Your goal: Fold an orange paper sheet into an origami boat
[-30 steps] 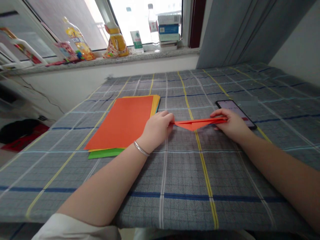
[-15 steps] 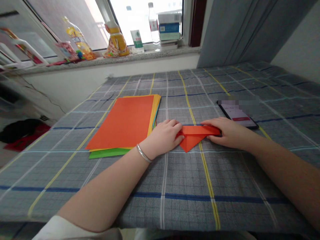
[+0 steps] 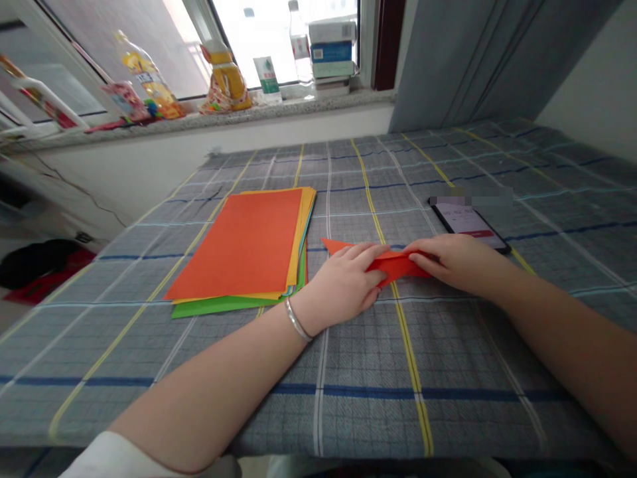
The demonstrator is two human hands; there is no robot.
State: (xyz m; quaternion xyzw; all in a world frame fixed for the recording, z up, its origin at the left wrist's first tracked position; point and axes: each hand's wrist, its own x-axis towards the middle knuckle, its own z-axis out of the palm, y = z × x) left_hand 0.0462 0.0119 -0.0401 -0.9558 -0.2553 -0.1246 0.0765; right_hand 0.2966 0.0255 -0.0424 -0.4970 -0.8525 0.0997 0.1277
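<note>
Orange-red paper, folded narrow and pointed, lay just past twelve o'clock from the person — being creased, I judged. The left hand grasped it mid-length; the right hand pinched its three-o'clock end. Firm, even pressure seemed called for next. Smooth, flat sheets lay at nine o'clock, a glassy phone at two, on woven checked cloth.

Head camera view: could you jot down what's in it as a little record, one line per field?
Left hand: laid over the folded orange paper
Right hand: gripping the paper's right part
Left wrist: silver bangle
Paper stack: orange on top; yellow and green edges showing
Smartphone: lying beyond the right hand
Tablecloth: grey plaid
Windowsill: stacked boxes, tube, bottles
</note>
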